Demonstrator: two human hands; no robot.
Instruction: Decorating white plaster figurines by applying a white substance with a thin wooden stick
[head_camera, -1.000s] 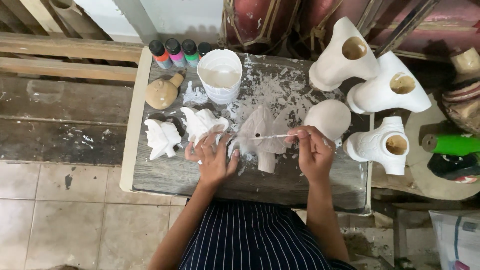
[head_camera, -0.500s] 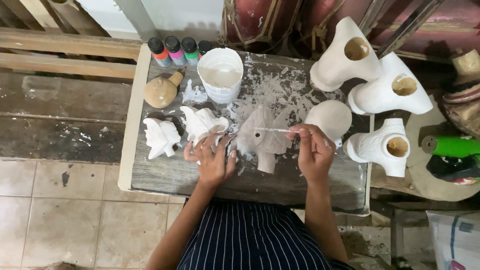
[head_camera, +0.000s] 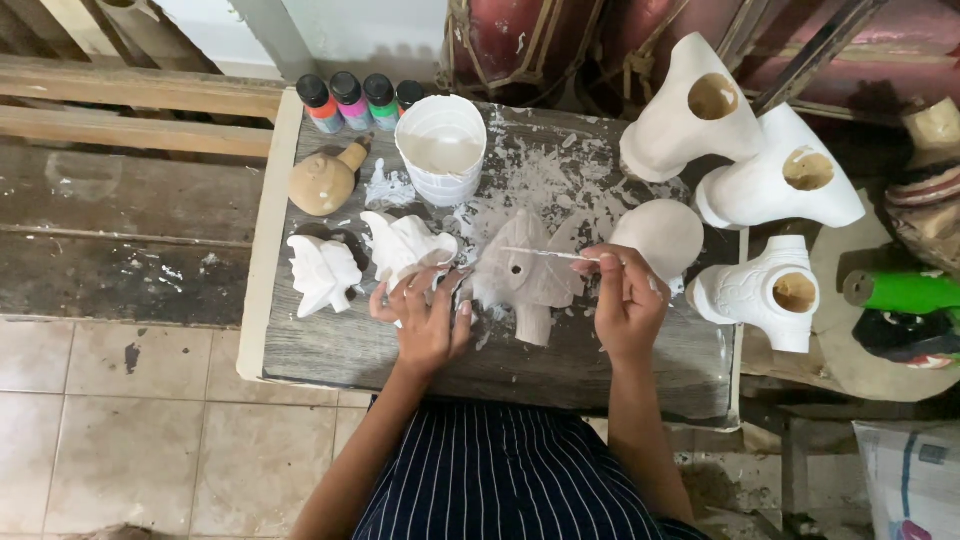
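Observation:
A pale, partly white-coated carved figure lies flat in the middle of the small paint-spattered wooden table. My left hand rests on the figure's left side and steadies it, fingers spread over its edge. My right hand pinches a thin paintbrush whose tip lies across the top of the figure. Just left of my left hand lies a white-painted figure. A white cup of paint stands behind it.
Another white figure and a bare tan carving lie at the table's left. Small paint bottles line the back edge. A round pale piece and three larger white hollow carvings crowd the right side. Tiled floor lies lower left.
My left hand shifted slightly along the figure's left edge. The brush in my right hand stays across the figure's top with only small movement.

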